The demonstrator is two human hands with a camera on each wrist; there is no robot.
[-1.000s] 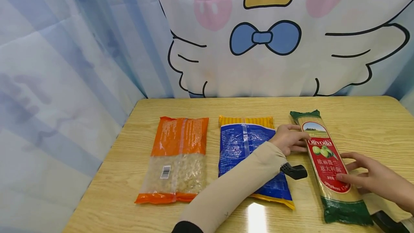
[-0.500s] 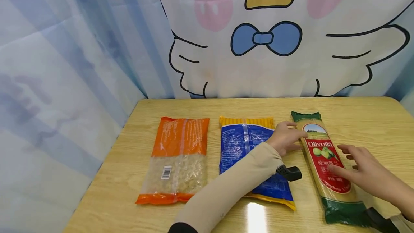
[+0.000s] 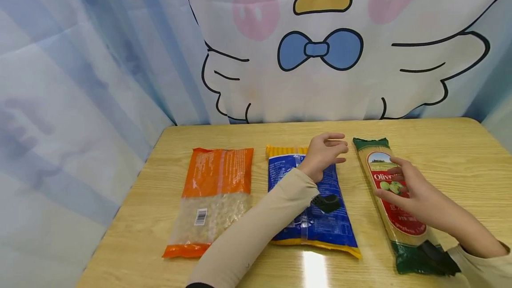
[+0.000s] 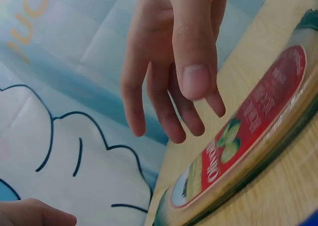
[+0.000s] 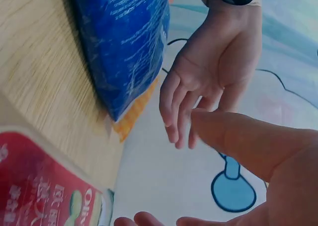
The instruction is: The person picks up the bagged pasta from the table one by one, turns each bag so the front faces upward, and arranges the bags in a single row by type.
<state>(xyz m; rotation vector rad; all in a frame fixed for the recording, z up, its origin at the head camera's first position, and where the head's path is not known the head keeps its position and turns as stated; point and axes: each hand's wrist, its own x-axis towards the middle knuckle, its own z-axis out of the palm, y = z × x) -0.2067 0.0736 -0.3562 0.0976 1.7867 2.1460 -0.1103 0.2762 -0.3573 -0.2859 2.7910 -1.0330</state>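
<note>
Withdrawing left hand [image 3: 323, 154] from Olivoilà spaghetti packet [image 3: 397, 218], lifting right hand [image 3: 418, 197], both in half-spread, empty grip; apparently finishing placement.

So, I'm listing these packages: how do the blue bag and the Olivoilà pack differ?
The blue bag is broad; the Olivoilà pack is long and narrow. The blue bag has yellow ends, the Olivoilà pack green ones. The Olivoilà pack bears a red label; the blue bag shows white print on blue. Both lie on the table.
</note>
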